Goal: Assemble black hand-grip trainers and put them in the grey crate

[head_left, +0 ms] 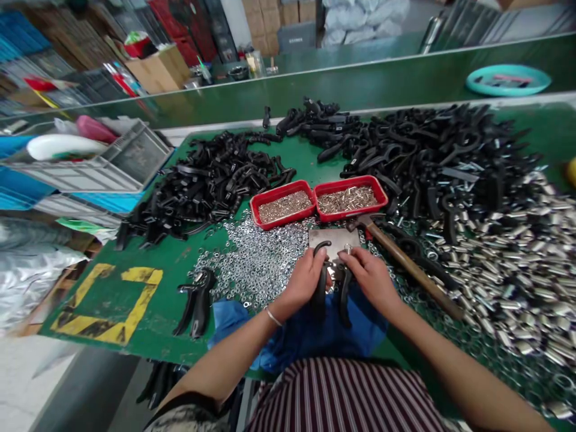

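My left hand [307,275] is closed around one handle of a black two-handled piece [344,297], which looks like a hand grip strengthener. Its handles point down toward me, spread apart. At the other side of it, my right hand [369,277] is closed, thumb and fingertips pinching a small shiny metal part [347,247] at the piece's upper end. The exact kind of that part is too small to tell. Just beyond both hands lies a flat metal plate [335,236]. A blue cloth [279,336] is spread beneath them at the table's front edge.
Two red trays [282,223] of small pins and rivets stand ahead, behind scattered washers [256,258]. A hammer [411,267] lies to the right, beside many metal cylinders [517,270]. Black handles [211,174] are heaped at the back. A similar two-handled piece [195,303] rests left.
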Demonstrator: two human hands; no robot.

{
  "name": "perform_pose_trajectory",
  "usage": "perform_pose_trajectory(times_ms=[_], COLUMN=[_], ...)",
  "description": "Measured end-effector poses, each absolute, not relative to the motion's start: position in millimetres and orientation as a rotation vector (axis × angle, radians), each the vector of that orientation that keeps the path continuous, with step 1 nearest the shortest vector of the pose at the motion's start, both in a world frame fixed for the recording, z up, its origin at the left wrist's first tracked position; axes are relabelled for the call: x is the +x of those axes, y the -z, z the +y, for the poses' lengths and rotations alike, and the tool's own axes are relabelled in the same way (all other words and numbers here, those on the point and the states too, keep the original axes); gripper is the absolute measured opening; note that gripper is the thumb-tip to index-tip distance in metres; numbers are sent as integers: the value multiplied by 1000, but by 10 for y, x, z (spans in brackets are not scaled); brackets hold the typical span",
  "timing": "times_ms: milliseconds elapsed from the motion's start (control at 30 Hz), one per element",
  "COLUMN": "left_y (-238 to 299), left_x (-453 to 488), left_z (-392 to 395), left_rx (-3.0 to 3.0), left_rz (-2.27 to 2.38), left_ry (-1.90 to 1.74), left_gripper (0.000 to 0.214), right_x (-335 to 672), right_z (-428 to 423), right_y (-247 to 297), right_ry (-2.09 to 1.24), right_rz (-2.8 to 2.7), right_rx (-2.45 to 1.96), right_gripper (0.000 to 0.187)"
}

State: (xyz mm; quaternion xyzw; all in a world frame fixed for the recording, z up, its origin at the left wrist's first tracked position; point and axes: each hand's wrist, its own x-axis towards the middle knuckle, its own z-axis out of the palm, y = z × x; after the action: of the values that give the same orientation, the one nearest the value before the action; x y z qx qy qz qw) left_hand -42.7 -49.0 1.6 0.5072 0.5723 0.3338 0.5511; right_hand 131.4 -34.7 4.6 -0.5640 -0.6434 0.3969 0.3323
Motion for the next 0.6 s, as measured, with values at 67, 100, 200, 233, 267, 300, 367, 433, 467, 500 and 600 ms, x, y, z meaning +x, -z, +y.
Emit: perform_pose_trajectory(times_ms=[67, 100, 200, 233, 267, 300, 367, 433, 467, 500, 600], left_y=[-39, -53, -77, -79, -80, -80, -80, -81, -80, -76, -36], left_x=[-407, -398, -365, -351, -334, -316, -280, -251, -242, -238, -255], left_z=[-525, -538, -562, -564, -562, -556, -536, -516, -510, -508, -530], left_rx=[1183, 1169, 1146, 1159, 1183, 1216, 1301, 1389, 1439, 1492, 1689], left_rz=[1345, 1335, 1320, 1318, 1322, 1331, 1375, 1449, 1487, 1522, 1601], left_ry=[-769, -758, -718, -697, -676, -657, -639, -651, -658, -661, -636], left_gripper=[47, 47, 48, 48, 48, 48, 49, 48, 47, 47, 43], right_x=[1321, 1329, 1350, 1353, 1352, 1349, 1339, 1329, 1326, 1325, 1337], right_z=[-387, -400, -416, -415, -412, -409, -404, -410, -420, -434, -484], right_y=[-81, -97, -130, -134, -135, -133, -122, -111, -108, -108, -126], right_ry=[-966, -958, -940, -937, -935, -931, -912, -901, -920, -961, -1111], right_rz=[-1797, -1840, -1932, -1957, -1977, -1988, -1972, -1907, -1863, -1820, -1734], right_rx=[-1460, -1458, -1480, -1490, -1497, -1503, -1508, -1502, -1497, -1490, -1485], right_gripper=[42, 40, 37, 37, 37, 37, 38, 41, 41, 41, 40])
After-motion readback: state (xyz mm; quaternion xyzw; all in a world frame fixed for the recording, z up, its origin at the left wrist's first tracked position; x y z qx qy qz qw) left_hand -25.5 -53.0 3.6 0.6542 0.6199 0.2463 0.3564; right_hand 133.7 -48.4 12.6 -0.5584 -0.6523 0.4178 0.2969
